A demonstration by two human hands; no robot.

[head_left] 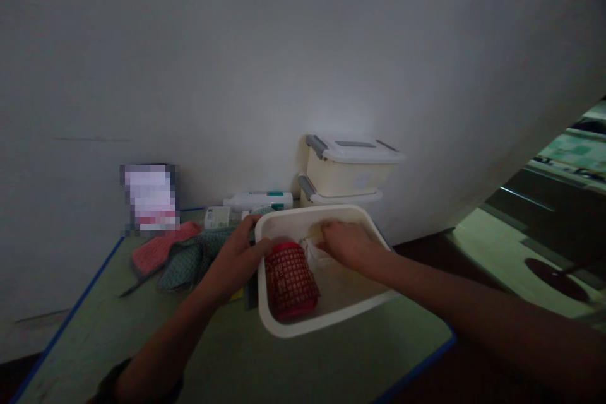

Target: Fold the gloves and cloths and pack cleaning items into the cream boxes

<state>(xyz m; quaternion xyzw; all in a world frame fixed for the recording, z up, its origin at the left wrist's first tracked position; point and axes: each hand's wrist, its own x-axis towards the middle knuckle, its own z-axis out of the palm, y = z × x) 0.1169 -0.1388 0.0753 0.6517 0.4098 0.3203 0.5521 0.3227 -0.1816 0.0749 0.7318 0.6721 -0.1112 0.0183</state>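
A white rectangular plastic bin (326, 320) sits at the front of the green table. My left hand (239, 251) grips its left rim, thumb over the edge and fingers outside. Inside, on the left, lies a red bundle with a pale grid pattern (292, 281). My right hand (348, 243) reaches into the back of the bin with its fingers curled closed. It pinches a crumpled, thin white piece (318, 257) beside the red bundle; whether this is a bag or a cloth I cannot tell.
Two lidded cream boxes (353, 173) are stacked behind the bin against the wall. White bottles (258, 200), a green cloth (187, 262) and a pink cloth (158, 246) lie to the left. A blurred-out upright panel (151, 199) leans at the wall. Blue edging (419, 366) borders the table (218, 353).
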